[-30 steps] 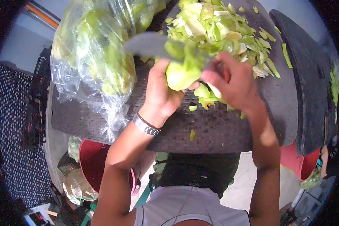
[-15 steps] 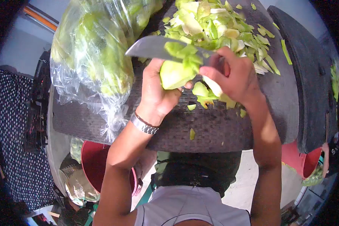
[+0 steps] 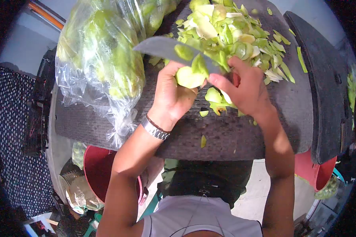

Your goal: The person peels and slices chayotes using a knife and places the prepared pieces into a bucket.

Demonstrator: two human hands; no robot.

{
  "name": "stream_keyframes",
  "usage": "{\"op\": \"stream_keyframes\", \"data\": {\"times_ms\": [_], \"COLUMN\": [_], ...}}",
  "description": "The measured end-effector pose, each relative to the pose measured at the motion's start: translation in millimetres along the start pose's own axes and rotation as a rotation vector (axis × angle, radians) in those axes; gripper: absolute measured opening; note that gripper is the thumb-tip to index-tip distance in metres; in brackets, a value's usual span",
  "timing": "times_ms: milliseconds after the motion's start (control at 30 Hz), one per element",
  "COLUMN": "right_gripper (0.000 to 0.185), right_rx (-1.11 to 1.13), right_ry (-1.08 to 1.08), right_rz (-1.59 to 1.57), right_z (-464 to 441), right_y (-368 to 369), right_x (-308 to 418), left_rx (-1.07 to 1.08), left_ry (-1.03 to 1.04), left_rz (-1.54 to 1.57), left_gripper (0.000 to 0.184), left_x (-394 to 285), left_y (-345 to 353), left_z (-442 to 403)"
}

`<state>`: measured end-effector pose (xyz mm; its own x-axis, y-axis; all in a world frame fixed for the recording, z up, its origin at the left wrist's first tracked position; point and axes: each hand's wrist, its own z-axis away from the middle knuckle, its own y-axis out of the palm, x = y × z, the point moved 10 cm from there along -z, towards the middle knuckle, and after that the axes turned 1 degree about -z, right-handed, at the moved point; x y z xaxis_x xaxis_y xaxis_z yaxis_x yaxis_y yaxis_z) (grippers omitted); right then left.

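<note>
My left hand [image 3: 171,93] is closed around a pale green fruit [image 3: 189,78] with a flat cut face turned up; its exact kind is not plain. A curved-tip knife [image 3: 162,46] lies across the fruit's far side, and my right hand [image 3: 247,87] grips its handle, which shows red between the fingers. Thin green slices [image 3: 183,51] cling to the blade. Beyond the hands a heap of green slices and peelings [image 3: 229,33] covers the woven dark tabletop [image 3: 186,144]. A few cut scraps [image 3: 216,102] lie under my right hand.
A clear plastic bag [image 3: 103,63] full of green fruit stands on the table's left side. Below the edge are a red tub [image 3: 97,166] at left and another red tub [image 3: 322,172] at right. A black chair back [image 3: 318,91] borders the table's right.
The fruit has turned in my left hand, showing more of its flat cut face. Both hands stay close together, and a slice now stands up against the blade.
</note>
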<state>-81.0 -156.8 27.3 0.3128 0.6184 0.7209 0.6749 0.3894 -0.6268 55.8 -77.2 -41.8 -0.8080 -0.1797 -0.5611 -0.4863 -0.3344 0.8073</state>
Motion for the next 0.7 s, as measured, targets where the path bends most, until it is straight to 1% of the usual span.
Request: {"op": "stream_keyframes", "data": {"times_ms": [33,67,133,167,267,300,367,400,433,500,700], "right_gripper": [0.053,0.05,0.057,0.061,0.06,0.059,0.059,0.06,0.061,0.062,0.062], "right_rx": [0.005,0.009,0.041,0.057,0.049,0.024,-0.028,-0.032,-0.036,-0.043,-0.061], "right_ry": [-0.036,-0.073,-0.086,-0.093,-0.205,-0.26,-0.368,-0.374,-0.378,-0.382,-0.384], "right_rz": [-0.003,-0.005,0.051,0.078,0.094,0.072,0.025,0.031,0.037,0.054,0.06], "right_z": [2.3,3.9,4.8,5.5,12.0,14.4,19.8,20.5,20.9,21.3,22.0], "right_y": [2.1,3.6,6.1,8.0,11.6,11.6,11.9,11.5,10.3,9.3,10.0], "right_x": [6.3,11.8,16.5,18.4,31.3,35.5,42.8,44.3,45.9,46.0,42.7], "left_rx": [0.0,-0.045,-0.134,-0.08,0.084,0.212,0.239,0.253,0.255,0.254,0.182], "left_ry": [0.029,0.044,0.073,0.103,-0.063,-0.148,-0.104,-0.084,-0.193,-0.237,-0.165], "left_rz": [-0.045,-0.046,-0.048,-0.11,-0.064,0.02,0.044,0.056,0.138,0.16,0.058], "left_gripper": [0.026,0.026,0.026,0.032,0.04,0.048,0.049,0.049,0.051,0.05,0.045], "left_x": [-0.4,0.6,2.4,-0.6,1.8,5.5,4.0,2.4,8.8,14.6,14.4], "left_y": [-1.0,-7.1,-21.4,-19.5,14.7,28.5,38.9,45.2,42.6,41.7,35.9], "left_z": [-0.5,-0.4,0.9,-0.4,-2.1,-0.5,13.6,19.0,13.1,10.7,7.6]}}
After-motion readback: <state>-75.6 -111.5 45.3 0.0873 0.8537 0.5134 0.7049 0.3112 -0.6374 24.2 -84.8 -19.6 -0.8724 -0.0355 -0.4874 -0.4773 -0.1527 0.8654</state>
